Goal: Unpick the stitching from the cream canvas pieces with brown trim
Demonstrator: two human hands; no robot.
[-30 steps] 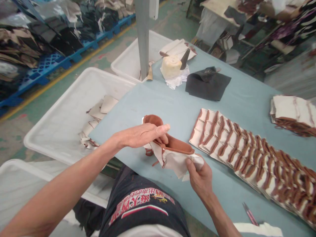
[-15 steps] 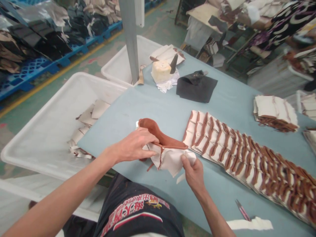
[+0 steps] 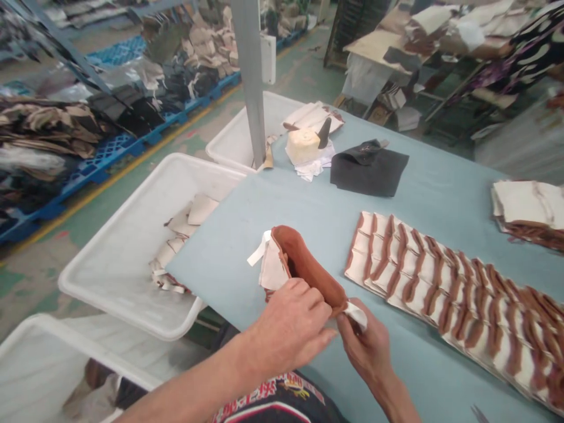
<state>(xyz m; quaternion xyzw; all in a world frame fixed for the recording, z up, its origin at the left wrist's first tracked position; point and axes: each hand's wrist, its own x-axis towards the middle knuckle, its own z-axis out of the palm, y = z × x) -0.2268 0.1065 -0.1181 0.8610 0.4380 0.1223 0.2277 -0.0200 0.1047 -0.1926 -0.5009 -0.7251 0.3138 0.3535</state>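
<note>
A boot upper [image 3: 311, 261], brown inside with a white outer layer, stands with its mouth up near the table's front edge. My left hand [image 3: 295, 320] is closed over its near side, fingers bent over the rim. At the upper's right end, my right hand [image 3: 365, 338] pinches the corner, where a white strip end [image 3: 356, 314] sticks out between thumb and fingers. Another white strip [image 3: 259, 249] juts from the upper's far left end. The near wall is mostly hidden behind my left hand.
Rows of overlapping brown-and-white pieces [image 3: 423, 276] lie to the right. Thread snips [image 3: 479, 414] show at the bottom edge. A black piece [image 3: 370, 170] and a yellowish roll [image 3: 303, 145] lie farther back. White bins [image 3: 114, 235] and a metal post [image 3: 249, 76] stand at the left.
The upper has turned so its opening faces me more. My left hand has slid along the rim toward my right hand. The view has shifted left.
</note>
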